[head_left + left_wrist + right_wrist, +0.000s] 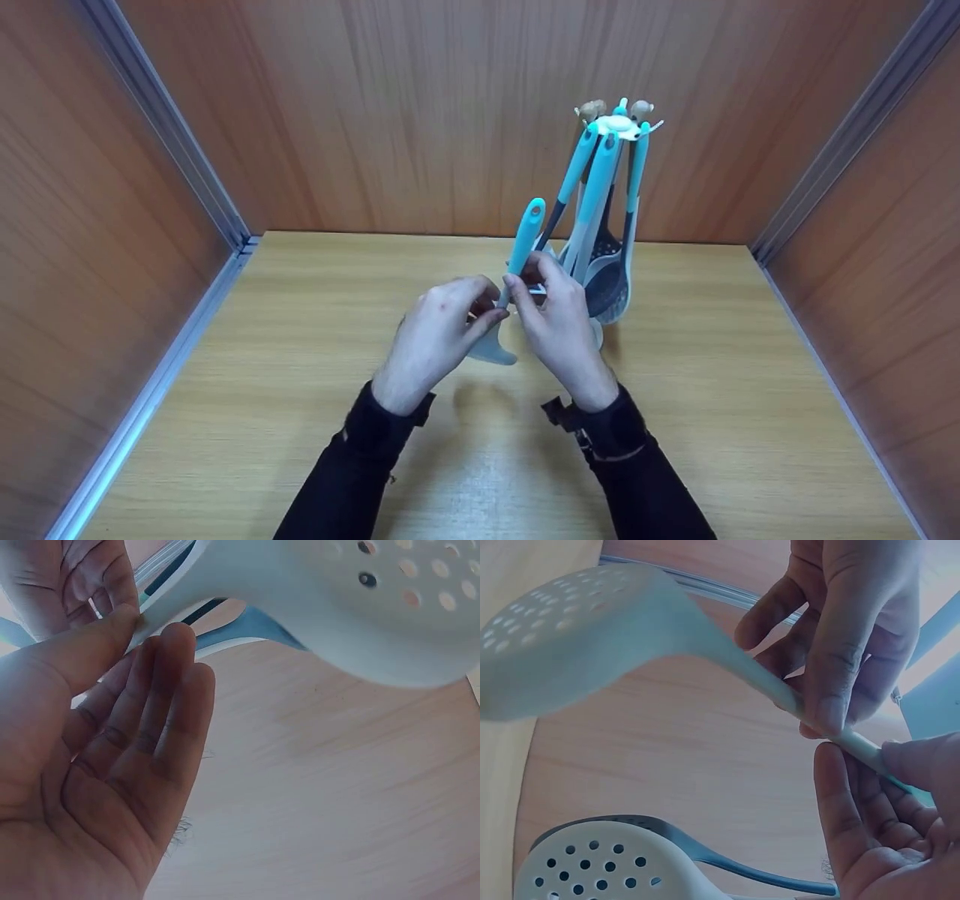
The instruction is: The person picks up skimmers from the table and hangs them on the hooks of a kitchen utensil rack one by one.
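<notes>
Both hands pinch a skimmer with a turquoise handle (527, 232) and a pale grey head full of round holes (360, 622). My left hand (442, 322) has thumb and fingers on its thin neck, nearer the head. Higher up, by the lower end of the turquoise grip, the thumb and fingers of my right hand (555, 322) hold the same shaft. The handle points up and away, and the head (577, 637) hangs low, partly hidden behind the left hand in the head view.
Right behind the right hand stands a utensil carousel (616, 126) hung with several turquoise-handled tools, among them a dark ladle (606, 289). Another pale skimmer (615, 862) shows low in the right wrist view. Wood-grain panels (450, 112) enclose the table (300, 337) at back and sides.
</notes>
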Available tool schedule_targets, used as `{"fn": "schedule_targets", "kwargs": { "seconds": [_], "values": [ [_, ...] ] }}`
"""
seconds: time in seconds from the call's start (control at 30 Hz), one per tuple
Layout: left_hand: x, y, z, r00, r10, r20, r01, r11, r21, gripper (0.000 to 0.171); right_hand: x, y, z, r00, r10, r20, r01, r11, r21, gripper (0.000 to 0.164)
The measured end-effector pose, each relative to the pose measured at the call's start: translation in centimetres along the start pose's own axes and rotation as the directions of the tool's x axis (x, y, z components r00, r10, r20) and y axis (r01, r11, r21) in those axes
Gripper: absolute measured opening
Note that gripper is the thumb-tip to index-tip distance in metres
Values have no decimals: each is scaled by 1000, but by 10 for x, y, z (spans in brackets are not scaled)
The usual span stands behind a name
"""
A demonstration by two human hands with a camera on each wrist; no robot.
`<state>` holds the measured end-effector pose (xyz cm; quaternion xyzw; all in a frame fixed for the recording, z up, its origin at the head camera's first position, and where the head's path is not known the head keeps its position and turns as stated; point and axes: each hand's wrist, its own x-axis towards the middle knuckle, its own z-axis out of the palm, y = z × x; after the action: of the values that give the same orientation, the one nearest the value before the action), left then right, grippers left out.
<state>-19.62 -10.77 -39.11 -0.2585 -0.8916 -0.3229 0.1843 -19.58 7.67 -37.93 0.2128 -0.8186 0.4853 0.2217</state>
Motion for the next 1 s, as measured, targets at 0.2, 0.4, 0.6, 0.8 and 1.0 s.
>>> {"fn": "schedule_targets", "kwargs": {
  "seconds": [0.2,0.4,0.6,0.8,1.0],
  "values": [
    [1,-7,-2,999,17,-41,-17,1000,7,21,0,0,-7,1000,15,-12,-15,1000,7,28],
    [5,-18,-2,998,-11,-65,12,1000,25,20,1,-2,-15,999,39,-13,-39,999,15,30],
    [8,-27,-1,997,-56,-60,58,998,24,19,0,-7,-27,995,101,-18,-101,995,-5,32],
    [9,-36,-1,993,-101,-66,104,994,38,18,-2,-13,-40,987,156,-26,-157,987,-25,35],
    [10,-47,0,990,-111,-83,116,992,58,16,-3,-16,-49,989,149,-17,-149,986,-79,32]
  ]
}}
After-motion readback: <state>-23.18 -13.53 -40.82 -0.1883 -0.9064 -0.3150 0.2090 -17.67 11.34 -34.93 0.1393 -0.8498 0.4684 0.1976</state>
